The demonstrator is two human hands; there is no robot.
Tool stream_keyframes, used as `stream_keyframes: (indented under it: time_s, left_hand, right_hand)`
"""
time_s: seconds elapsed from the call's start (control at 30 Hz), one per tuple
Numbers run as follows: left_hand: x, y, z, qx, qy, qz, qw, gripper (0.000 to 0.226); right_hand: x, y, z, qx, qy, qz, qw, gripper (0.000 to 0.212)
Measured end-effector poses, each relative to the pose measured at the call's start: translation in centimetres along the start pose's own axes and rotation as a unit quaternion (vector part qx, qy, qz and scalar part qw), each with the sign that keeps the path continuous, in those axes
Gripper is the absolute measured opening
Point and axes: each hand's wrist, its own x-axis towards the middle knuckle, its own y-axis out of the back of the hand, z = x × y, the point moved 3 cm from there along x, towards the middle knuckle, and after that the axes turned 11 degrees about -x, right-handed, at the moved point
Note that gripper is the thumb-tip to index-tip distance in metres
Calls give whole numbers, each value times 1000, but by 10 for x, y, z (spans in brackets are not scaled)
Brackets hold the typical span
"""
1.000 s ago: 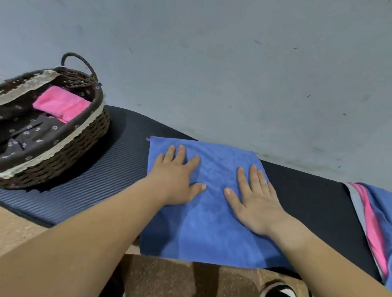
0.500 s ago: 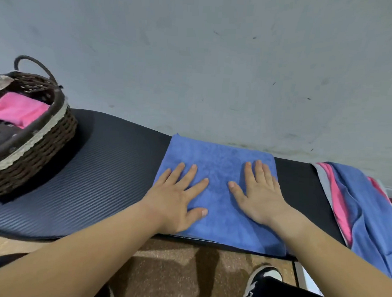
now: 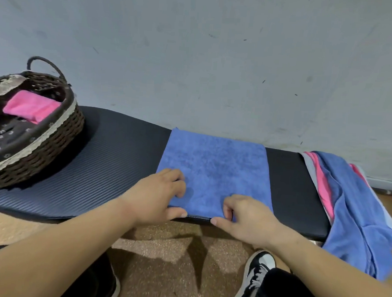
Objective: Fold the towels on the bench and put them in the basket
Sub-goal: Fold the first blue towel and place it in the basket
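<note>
At the far left a dark wicker basket (image 3: 53,137) with a lace-trimmed lining sits on the padded black bench (image 3: 121,157), and a folded pink towel (image 3: 31,106) already lies inside it, so I judge one towel done. The basket stands well apart from my work, leaving bare bench between for folding. My left hand (image 3: 157,196) comes next, curled over the near left corner of a blue towel (image 3: 214,170), fingers on top and thumb tucked at the front edge, pinching the cloth. The towel lies flat and smooth in a neat rectangle across the bench, its far edge by the grey wall (image 3: 219,58), its near edge level with the bench front. My right hand (image 3: 248,217) pinches the near edge right of centre in the same way, thumb low, fingers bent. I hold both near points, I think, so I can lift that edge and fold it away from me. At the far right a heap of unfolded towels (image 3: 356,211), blue and pink, hangs over the bench end, waiting
</note>
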Motion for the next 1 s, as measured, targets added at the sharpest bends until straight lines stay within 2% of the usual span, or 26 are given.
stream_keyframes:
  time_s: [0.23,0.4,0.5,0.6,0.7,0.77,0.83,0.9,1.0]
  left_hand:
    - [-10,0,-4,-51,-12,-26,998,17]
    - [-9,9,-1,-81,-8,-10,997,20]
    - [-7,20,2,-82,34,4,996,19]
    - [-3,26,3,-69,47,19,996,16]
    - [0,24,-1,-50,35,17,998,11]
    - [0,21,-6,-23,14,-11,1000,21]
    - [-1,19,-8,-13,-3,-24,1000,19]
    - [-3,22,-10,-19,6,-14,1000,12]
    - [-13,29,-11,-61,51,26,997,13]
  right_hand:
    - [-10,-2,9,63,29,20,997,35]
    - [-6,-1,15,75,22,4,997,43]
    - [-3,4,25,116,21,20,993,29]
    - [-8,10,36,68,27,44,996,16]
    - [-13,17,51,97,20,58,993,15]
    - [-13,20,63,116,9,57,992,16]
    - [-14,20,74,135,-5,47,990,15]
    - [-16,19,81,142,-10,36,989,12]
    - [-21,19,85,146,-2,34,989,11]
